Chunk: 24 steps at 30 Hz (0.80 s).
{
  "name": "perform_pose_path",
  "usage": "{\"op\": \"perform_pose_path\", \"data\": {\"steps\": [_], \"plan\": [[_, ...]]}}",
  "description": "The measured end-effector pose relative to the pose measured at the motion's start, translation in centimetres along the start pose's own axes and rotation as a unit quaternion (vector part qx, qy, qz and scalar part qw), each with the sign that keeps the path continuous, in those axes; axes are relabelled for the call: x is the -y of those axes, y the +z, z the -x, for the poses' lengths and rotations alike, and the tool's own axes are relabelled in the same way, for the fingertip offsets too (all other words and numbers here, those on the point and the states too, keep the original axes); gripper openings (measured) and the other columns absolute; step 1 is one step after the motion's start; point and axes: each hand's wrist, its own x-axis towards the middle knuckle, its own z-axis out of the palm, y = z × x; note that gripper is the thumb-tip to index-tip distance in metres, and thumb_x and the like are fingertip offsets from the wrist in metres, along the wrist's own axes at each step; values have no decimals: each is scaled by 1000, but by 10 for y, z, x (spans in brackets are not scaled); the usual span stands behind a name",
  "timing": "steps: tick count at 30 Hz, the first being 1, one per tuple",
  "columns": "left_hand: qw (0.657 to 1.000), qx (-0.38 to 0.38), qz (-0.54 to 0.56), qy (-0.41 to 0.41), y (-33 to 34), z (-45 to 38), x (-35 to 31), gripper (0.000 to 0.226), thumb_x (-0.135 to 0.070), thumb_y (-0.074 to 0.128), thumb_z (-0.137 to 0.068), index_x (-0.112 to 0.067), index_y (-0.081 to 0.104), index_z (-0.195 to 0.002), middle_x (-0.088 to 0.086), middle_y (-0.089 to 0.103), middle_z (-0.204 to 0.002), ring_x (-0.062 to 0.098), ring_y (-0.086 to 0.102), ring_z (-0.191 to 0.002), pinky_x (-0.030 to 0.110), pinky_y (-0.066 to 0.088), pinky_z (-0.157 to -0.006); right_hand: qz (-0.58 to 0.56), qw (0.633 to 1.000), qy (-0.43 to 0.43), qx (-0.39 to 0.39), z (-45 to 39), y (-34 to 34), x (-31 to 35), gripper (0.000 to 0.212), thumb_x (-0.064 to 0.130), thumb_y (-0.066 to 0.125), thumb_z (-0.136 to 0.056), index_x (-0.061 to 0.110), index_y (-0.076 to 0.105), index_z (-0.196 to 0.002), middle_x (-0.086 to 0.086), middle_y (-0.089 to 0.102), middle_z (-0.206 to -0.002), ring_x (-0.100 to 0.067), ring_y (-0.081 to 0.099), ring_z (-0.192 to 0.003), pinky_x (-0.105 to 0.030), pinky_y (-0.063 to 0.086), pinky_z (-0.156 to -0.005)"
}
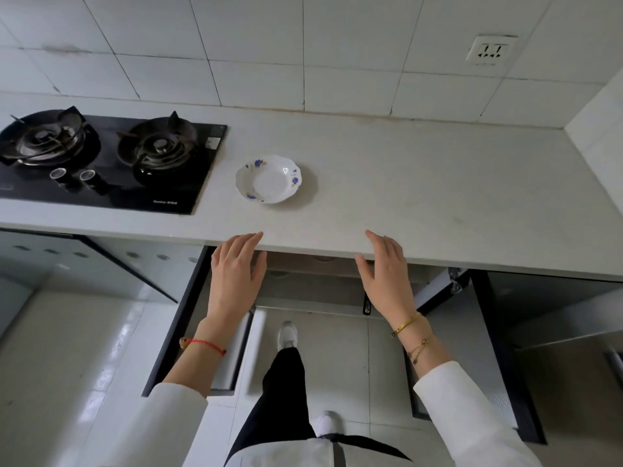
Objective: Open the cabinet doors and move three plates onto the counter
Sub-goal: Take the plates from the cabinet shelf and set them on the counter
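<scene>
One white plate [268, 179] with blue flowers on its scalloped rim lies on the pale counter [421, 183], just right of the stove. Below the counter's front edge both cabinet doors stand swung open: the left door [183, 318] and the right door [472, 335]. My left hand [236, 274] and my right hand [387, 271] hover empty at the counter's edge, fingers straight and relaxed, palms facing each other in front of the open cabinet. The cabinet's inside is mostly hidden under the counter; no other plates are visible.
A black two-burner gas stove [108, 156] is set into the counter at the left. A tiled wall with a socket [490, 50] rises behind, and a side wall closes the counter's right end. My legs and shoes stand on the tiled floor [50, 365] between the doors.
</scene>
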Motion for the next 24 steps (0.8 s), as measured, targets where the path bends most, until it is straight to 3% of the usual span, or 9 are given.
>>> {"op": "perform_pose_path", "data": {"steps": [13,24], "plan": [[999,42,14,-13,21,23,11,36,-20,55,-97,-13,57,-132,3,62,-127,21,52,-122,38,39,-104,5,1000,12,24,22,26,-8,43,30,47,-98,10,44,-137,-8,55,-132,-24,44,-129,-38,40,-109],[999,50,12,-11,123,23,50,35,-17,56,-96,-11,58,-131,4,64,-123,23,56,-118,38,41,-99,-13,1000,20,15,10,102,-63,40,27,48,-98,10,48,-134,-7,58,-128,-23,48,-125,-38,43,-106]]}}
